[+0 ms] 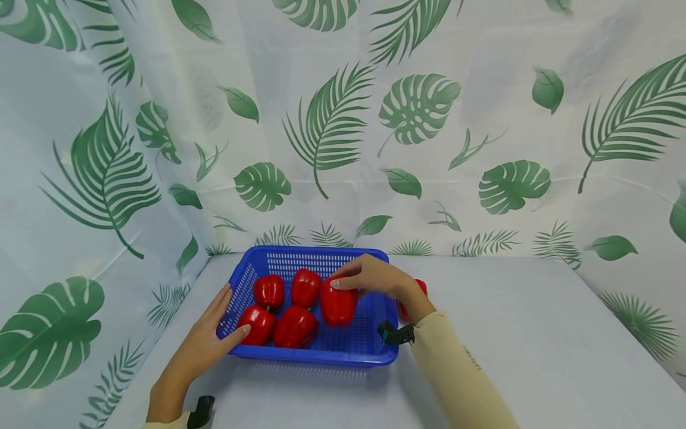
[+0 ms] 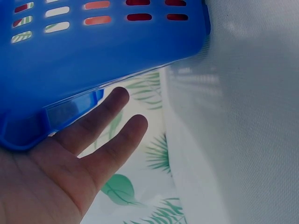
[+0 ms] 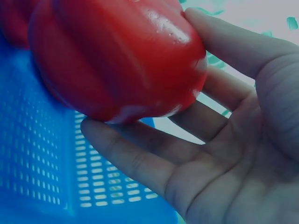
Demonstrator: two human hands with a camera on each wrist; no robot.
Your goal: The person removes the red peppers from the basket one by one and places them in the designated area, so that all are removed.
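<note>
My right hand [image 1: 370, 275] holds a glossy red bell pepper [image 1: 339, 304] over the right half of a blue plastic basket [image 1: 321, 357]. In the right wrist view, thumb and fingers grip one end of that pepper [image 3: 117, 60], and the basket's slotted wall [image 3: 37, 154] shows below it. Several more red bell peppers [image 1: 296, 328] lie in the basket's left and middle. My left hand [image 1: 206, 333] rests at the left side of the basket, thumb over the front corner, fingers straight along the outside. The left wrist view shows two spread fingers [image 2: 105, 140] beside the basket wall [image 2: 107, 56].
Partly hidden behind my right wrist, another red bell pepper [image 1: 420, 287] lies on the white table [image 1: 514, 333], right of the basket. A white cloth with green leaf prints [image 1: 471, 220] hangs behind the table and along both sides.
</note>
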